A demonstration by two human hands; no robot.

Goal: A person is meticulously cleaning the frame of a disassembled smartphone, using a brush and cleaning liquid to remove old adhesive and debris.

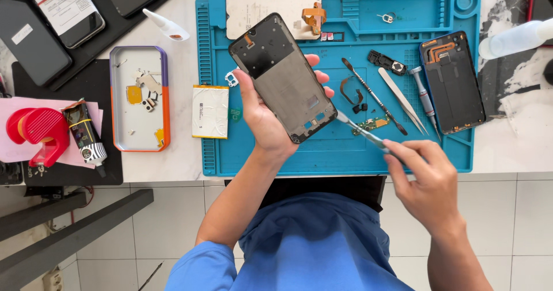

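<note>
In the head view, between the left hand's (pixel 262 115) thumb and curled fingers (pixel 322 78), a stripped black phone frame (pixel 283 78) is gripped, tilted above the blue repair mat (pixel 461 147). The right hand (pixel 429 178) pinches a thin metal tool (pixel 363 131), its tip touching the frame's lower edge just beyond the left fingertips. A slip there could gouge the frame or jab the left fingers. Below the tool lies a small green circuit board (pixel 370 123), which a slipped tip could also strike.
</note>
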